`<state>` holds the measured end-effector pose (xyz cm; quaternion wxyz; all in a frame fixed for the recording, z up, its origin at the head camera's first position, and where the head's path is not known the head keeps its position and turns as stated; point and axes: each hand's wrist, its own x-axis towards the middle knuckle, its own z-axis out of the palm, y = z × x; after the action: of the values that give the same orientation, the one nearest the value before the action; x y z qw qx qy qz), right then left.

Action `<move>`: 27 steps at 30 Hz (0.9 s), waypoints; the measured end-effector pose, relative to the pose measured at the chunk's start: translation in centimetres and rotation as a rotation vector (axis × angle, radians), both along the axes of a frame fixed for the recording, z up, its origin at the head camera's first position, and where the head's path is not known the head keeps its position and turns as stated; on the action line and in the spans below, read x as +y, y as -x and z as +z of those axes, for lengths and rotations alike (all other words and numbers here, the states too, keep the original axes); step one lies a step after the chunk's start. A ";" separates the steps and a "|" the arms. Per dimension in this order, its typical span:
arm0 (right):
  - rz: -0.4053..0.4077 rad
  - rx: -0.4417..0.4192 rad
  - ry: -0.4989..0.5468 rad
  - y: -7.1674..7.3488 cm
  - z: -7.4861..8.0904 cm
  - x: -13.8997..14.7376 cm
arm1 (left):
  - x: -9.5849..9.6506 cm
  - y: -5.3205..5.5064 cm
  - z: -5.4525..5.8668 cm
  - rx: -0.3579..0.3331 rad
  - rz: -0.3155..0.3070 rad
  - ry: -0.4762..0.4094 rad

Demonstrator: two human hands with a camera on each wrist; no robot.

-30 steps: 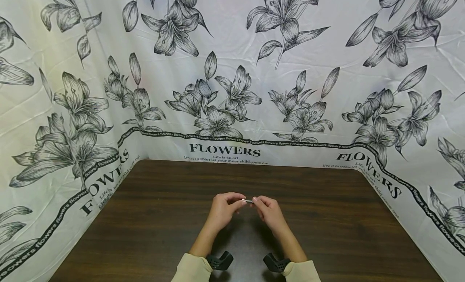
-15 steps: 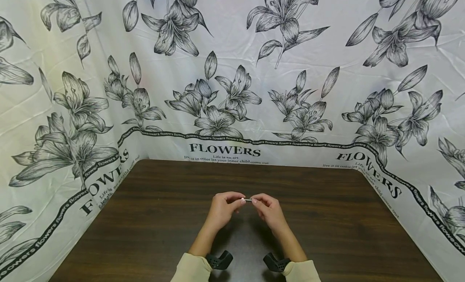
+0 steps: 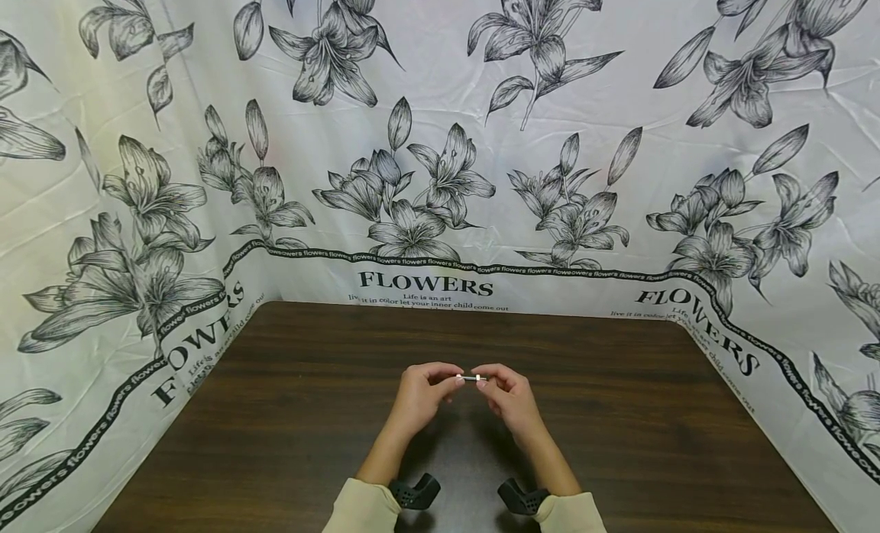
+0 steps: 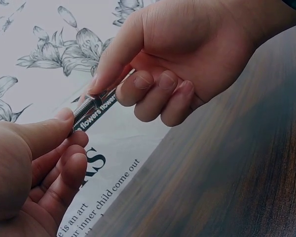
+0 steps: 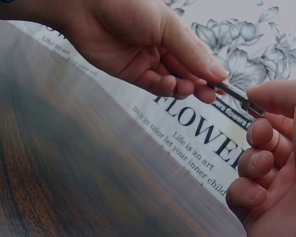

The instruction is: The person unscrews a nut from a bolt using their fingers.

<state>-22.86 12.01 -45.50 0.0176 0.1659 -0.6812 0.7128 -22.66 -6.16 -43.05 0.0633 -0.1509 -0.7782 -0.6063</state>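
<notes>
My left hand (image 3: 418, 395) pinches one end of a silver threaded bolt (image 5: 233, 91) between thumb and fingertips, so the bolt's held end is hidden. A small metal nut (image 5: 245, 104) sits around the shaft, and the threaded tip sticks out past it. At the nut, my right hand (image 3: 510, 399) has its thumb and index finger on either side. In the left wrist view the right thumb tip lies right on the nut (image 4: 95, 100), while the other right fingers curl beneath. Both hands hold the bolt roughly level above the table.
The dark wood table (image 3: 309, 411) lies beneath the hands. A white curtain (image 3: 440, 212) with black flower prints and lettering borders its back and sides. Black wrist devices (image 3: 416, 492) are worn at both cuffs.
The right fingertips have shifted slightly left and spread, so the nut and the bolt's tip now show between them. The left hand stays almost still.
</notes>
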 end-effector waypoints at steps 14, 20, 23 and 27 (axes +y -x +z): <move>-0.046 -0.041 -0.039 0.1 0.0 -0.1 | 0.0 0.0 -0.1 0.002 0.003 -0.002; -0.083 -0.072 -0.074 0.1 0.1 -0.4 | 0.0 0.0 -0.1 0.011 0.005 -0.003; -0.112 -0.079 -0.087 0.1 0.0 -0.5 | 0.0 0.0 -0.1 0.013 0.007 -0.002; -0.142 -0.086 -0.087 0.6 -0.8 -0.4 | 0.0 0.0 -0.1 0.011 0.009 0.000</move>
<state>-23.49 11.58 -46.33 0.0316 0.0872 -0.7216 0.6860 -22.68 -6.14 -43.17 0.0700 -0.1507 -0.7786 -0.6051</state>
